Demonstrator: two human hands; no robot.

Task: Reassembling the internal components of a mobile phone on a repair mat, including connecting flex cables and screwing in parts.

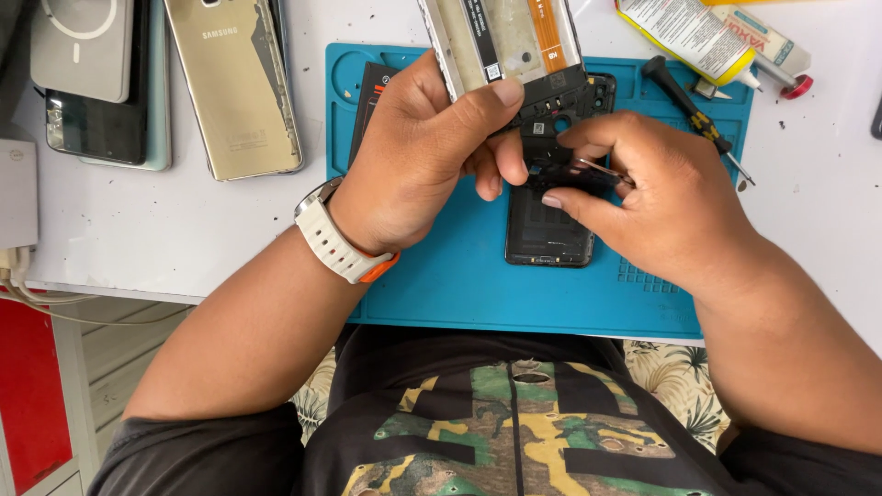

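White worktop (pixel 184 239) carries a teal silicone repair mat (pixel 441 276), with a gold slab phone (pixel 234 87), glue tubes (pixel 707 37) and a black-handled screwdriver (pixel 694 110) lying around it. Left hand (pixel 413 156), wearing a white strap watch (pixel 335 234), grips the opened grey phone frame with orange ribbon cable (pixel 510 46) above the mat. Right hand (pixel 661 202) pinches what appear to be thin metal tweezers (pixel 602 168) at the frame's lower edge; the frame is best held still, the tips worked lightly.
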